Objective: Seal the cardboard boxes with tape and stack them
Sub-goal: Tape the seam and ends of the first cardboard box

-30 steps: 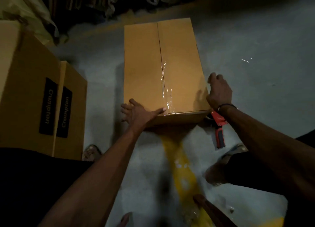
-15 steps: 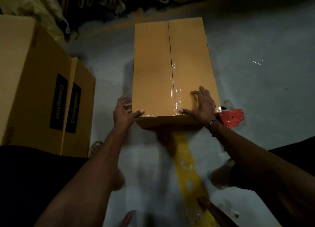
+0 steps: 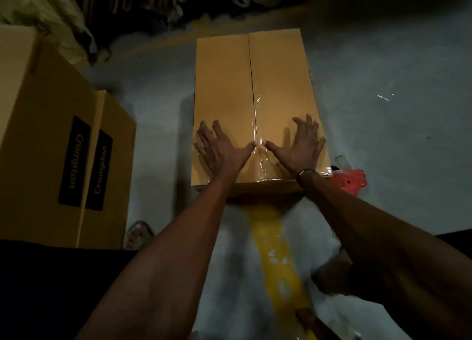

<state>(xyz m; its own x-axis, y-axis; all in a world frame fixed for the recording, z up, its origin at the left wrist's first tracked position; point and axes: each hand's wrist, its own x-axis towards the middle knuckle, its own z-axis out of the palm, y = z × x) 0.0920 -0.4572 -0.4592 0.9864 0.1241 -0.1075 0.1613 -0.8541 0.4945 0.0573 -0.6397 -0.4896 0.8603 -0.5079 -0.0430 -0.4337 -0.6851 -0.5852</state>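
Both hands (image 3: 258, 148) flat, fingers spread, thumbs together on the box (image 3: 255, 84) tape seam (image 3: 256, 125).

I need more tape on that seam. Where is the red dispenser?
The red tape dispenser lies on the floor by the box's near right corner, just beyond the right hand's wrist.

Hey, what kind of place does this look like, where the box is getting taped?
Probably a warehouse or storeroom packing area. A bare concrete floor carries a painted yellow line, printed Crompton cartons stand at the left, and dark bundled goods are heaped along the back.
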